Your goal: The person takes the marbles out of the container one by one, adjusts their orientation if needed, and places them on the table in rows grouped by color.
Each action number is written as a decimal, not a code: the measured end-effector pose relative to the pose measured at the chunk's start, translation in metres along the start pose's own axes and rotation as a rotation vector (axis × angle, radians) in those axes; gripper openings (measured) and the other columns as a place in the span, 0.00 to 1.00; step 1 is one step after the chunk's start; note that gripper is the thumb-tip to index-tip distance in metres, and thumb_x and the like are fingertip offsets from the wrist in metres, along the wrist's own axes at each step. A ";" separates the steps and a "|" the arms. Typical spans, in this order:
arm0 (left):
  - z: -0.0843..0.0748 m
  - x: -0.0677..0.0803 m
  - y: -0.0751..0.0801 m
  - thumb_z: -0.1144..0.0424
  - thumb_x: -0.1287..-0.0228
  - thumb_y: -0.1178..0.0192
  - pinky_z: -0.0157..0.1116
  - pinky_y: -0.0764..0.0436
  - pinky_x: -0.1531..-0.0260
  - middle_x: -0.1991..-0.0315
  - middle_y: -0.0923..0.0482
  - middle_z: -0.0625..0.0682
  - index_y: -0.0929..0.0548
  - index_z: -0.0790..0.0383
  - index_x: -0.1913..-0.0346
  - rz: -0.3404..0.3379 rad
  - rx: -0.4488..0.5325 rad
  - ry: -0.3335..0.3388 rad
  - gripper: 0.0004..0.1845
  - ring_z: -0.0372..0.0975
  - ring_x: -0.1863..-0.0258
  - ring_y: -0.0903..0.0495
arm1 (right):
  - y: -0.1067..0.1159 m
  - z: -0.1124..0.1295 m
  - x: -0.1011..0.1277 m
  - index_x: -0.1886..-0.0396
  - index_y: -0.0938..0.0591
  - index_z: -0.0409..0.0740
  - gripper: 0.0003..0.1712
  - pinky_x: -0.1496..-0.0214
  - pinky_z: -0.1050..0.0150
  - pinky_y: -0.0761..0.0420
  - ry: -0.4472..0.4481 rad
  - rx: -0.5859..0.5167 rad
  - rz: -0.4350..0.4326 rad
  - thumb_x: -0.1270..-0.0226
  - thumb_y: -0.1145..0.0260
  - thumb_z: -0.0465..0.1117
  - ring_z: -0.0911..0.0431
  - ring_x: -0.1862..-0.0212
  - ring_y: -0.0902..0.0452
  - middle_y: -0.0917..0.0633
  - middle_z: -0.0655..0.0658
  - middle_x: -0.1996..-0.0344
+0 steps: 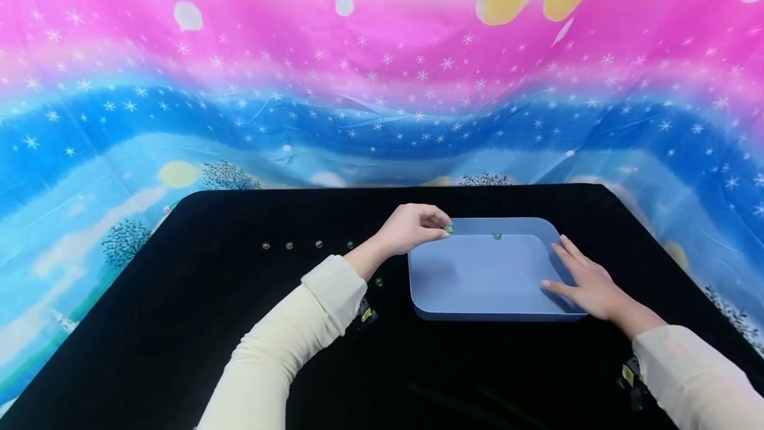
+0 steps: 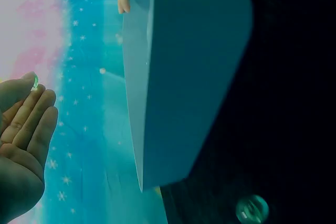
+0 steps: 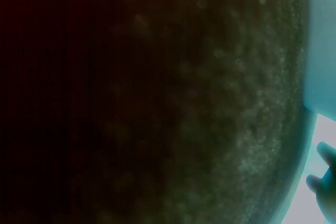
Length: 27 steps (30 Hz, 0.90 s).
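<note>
Head view: a green marble (image 1: 449, 228) sits between the thumb and fingertips of the left hand (image 1: 412, 227), held just over the far-left corner of a blue rectangular tray (image 1: 477, 314). The fingers of this hand are curled inward and pinch the marble; in the left wrist view the marble (image 2: 34, 82) shows as a small green glint at the tip of the thumb, with the other fingers (image 2: 32, 121) lying side by side and slightly bent. A second green marble (image 1: 497, 235) lies inside the tray against its far wall, apart from both hands. The right hand (image 1: 587, 281) rests on the tray's right rim with fingers straight and slightly spread, the fingertips reaching onto the tray floor, the thumb along the near-right part; it grips nothing. In the right wrist view only fingertips of that hand show at the lower right edge, the remainder being dark and blurred. A row of four marbles (image 1: 289, 245) lies on the black tabletop (image 1: 179, 324) to the left of the left hand, well apart from the tray, and one more marble (image 1: 379, 281) lies just beside the tray's left wall, below the left wrist. The tray floor between the two hands is open. A colourful starred cloth (image 1: 382, 85) hangs behind the table's far edge.
</note>
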<state>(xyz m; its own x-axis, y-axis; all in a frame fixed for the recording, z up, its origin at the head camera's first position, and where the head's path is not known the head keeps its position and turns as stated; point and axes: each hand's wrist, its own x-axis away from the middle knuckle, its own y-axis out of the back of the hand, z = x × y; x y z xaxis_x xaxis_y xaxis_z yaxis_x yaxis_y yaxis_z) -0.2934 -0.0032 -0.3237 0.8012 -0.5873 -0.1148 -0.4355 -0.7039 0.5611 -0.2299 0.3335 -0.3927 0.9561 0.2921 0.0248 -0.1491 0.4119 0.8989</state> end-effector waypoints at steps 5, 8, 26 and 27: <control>0.012 0.018 0.012 0.62 0.46 0.41 0.28 0.26 0.64 0.65 0.22 0.44 0.20 0.56 0.61 -0.021 -0.019 0.026 0.08 0.31 0.62 0.24 | -0.003 0.000 -0.001 0.35 0.55 0.32 0.46 0.50 0.33 0.55 0.003 -0.015 0.003 0.40 0.46 0.55 0.34 0.39 0.64 0.64 0.34 0.36; 0.020 0.031 0.021 0.62 0.46 0.40 0.29 0.26 0.63 0.65 0.22 0.45 0.20 0.56 0.62 -0.046 -0.018 0.035 0.08 0.32 0.63 0.24 | -0.003 0.000 -0.002 0.35 0.54 0.31 0.46 0.51 0.33 0.55 0.001 -0.019 0.010 0.40 0.46 0.55 0.34 0.39 0.64 0.64 0.34 0.36; 0.035 0.097 0.068 0.64 0.44 0.42 0.40 0.26 0.59 0.62 0.22 0.54 0.22 0.65 0.59 -0.173 -0.016 0.163 0.11 0.42 0.60 0.24 | 0.003 -0.002 -0.006 0.36 0.56 0.30 0.48 0.51 0.33 0.56 -0.030 0.004 0.043 0.41 0.47 0.58 0.34 0.39 0.66 0.66 0.34 0.36; 0.042 0.099 0.070 0.63 0.44 0.42 0.40 0.26 0.59 0.61 0.22 0.53 0.22 0.65 0.58 -0.178 -0.015 0.175 0.12 0.41 0.60 0.24 | 0.002 -0.003 -0.005 0.36 0.56 0.30 0.48 0.51 0.33 0.56 -0.029 0.000 0.046 0.41 0.48 0.58 0.34 0.39 0.66 0.66 0.33 0.36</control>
<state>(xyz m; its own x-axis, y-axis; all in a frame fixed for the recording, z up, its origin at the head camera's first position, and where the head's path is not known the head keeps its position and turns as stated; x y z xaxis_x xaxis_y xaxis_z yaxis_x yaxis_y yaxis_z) -0.2616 -0.1279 -0.3303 0.9241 -0.3757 -0.0702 -0.2762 -0.7835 0.5567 -0.2361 0.3351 -0.3920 0.9552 0.2854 0.0787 -0.1929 0.3982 0.8968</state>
